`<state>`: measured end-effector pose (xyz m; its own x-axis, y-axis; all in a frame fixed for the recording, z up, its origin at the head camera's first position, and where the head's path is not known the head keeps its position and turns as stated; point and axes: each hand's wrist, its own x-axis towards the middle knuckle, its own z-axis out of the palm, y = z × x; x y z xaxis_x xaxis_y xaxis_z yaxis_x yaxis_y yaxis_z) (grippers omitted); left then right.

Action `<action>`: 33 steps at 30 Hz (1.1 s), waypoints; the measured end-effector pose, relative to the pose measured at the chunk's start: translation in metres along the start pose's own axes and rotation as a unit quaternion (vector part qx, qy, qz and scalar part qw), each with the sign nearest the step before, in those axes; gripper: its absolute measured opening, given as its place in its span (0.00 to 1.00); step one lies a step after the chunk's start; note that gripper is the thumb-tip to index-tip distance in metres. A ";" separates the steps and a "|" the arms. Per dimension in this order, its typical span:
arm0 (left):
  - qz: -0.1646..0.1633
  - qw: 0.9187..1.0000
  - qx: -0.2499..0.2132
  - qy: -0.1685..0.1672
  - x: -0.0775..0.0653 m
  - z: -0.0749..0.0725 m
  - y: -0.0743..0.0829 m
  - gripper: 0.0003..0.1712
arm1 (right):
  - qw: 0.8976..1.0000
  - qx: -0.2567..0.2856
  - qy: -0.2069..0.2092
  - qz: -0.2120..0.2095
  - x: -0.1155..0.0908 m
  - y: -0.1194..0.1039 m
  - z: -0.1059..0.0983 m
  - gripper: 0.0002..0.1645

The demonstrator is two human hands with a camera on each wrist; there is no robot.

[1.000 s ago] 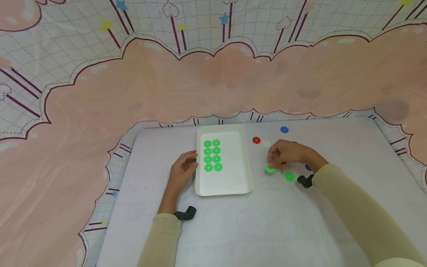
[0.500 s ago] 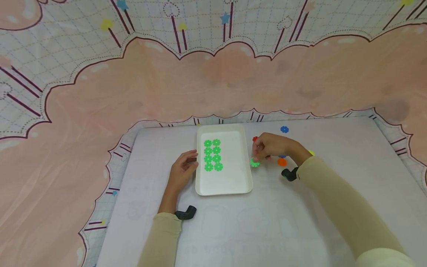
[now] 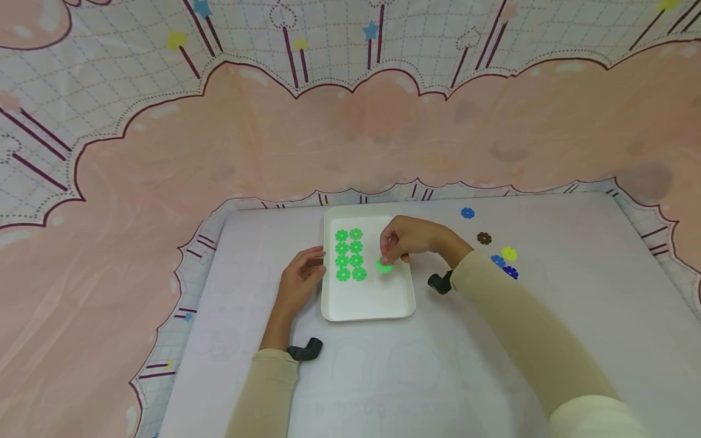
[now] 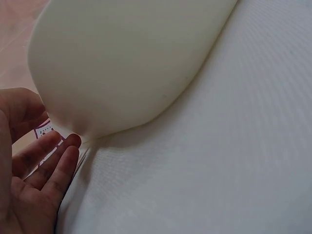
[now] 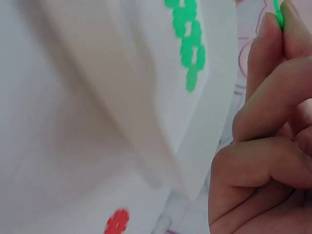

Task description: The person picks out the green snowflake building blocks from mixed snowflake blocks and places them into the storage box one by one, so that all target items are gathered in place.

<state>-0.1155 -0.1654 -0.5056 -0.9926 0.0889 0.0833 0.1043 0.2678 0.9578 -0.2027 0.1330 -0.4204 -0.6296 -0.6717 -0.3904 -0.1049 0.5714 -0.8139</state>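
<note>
A white rectangular tray (image 3: 368,304) lies on the table, with several green flower-shaped plastic discs (image 3: 348,254) in two columns on its left half. Over the tray's right half, my right hand (image 3: 416,236) pinches one more green disc (image 3: 384,266) between thumb and index finger. Only a thin edge of that disc (image 5: 280,17) shows in the right wrist view. At the tray's left wall, my left hand (image 3: 300,280) rests with relaxed fingers (image 4: 63,170) touching the rim. The left wrist view shows the tray's outer side (image 4: 122,63).
Right of the tray lie a blue disc (image 3: 468,213), a brown disc (image 3: 484,238), a yellow disc (image 3: 509,253) and a dark blue disc (image 3: 510,272). A red disc (image 5: 117,222) shows in the right wrist view. The right sleeve (image 3: 526,328) covers part of the table.
My right hand has carried the pinched green disc leftward from the loose discs, across the tray's right rim, to above the tray. The left hand and tray have stayed in place.
</note>
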 end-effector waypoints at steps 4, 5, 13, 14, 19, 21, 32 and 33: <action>0.002 1.000 -0.001 -0.005 -0.005 -0.001 0.019 0.20 | 1.000 0.007 -0.007 0.002 0.013 -0.011 0.009 0.09; 0.003 1.000 -0.002 -0.004 -0.005 -0.001 0.021 0.20 | 1.000 0.009 -0.010 0.002 0.016 -0.013 0.011 0.09; 0.016 1.000 -0.002 -0.004 -0.006 -0.001 0.023 0.20 | 1.000 0.019 -0.021 0.003 0.038 -0.020 0.029 0.09; 0.018 1.000 -0.003 -0.006 -0.006 -0.001 0.023 0.20 | 1.000 0.016 -0.021 0.004 0.041 -0.020 0.032 0.09; 0.022 1.000 -0.015 -0.015 -0.005 -0.002 0.023 0.20 | 1.000 0.001 -0.014 0.014 0.051 -0.019 0.042 0.08; 0.020 0.999 -0.018 -0.017 -0.005 -0.003 0.023 0.20 | 1.000 0.000 -0.015 0.020 0.055 -0.019 0.045 0.07; 0.025 0.999 -0.019 -0.021 -0.004 -0.004 0.021 0.20 | 0.999 0.000 -0.036 0.026 0.067 -0.020 0.056 0.03; 0.025 0.999 -0.018 -0.021 -0.004 -0.004 0.021 0.20 | 0.999 -0.002 -0.036 0.027 0.067 -0.019 0.057 0.03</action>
<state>-0.1095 -0.1635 -0.4850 -0.9825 0.1412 0.1211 0.1511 0.2264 0.9622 -0.1992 0.0499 -0.4556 -0.5769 -0.6725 -0.4636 -0.0761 0.6093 -0.7893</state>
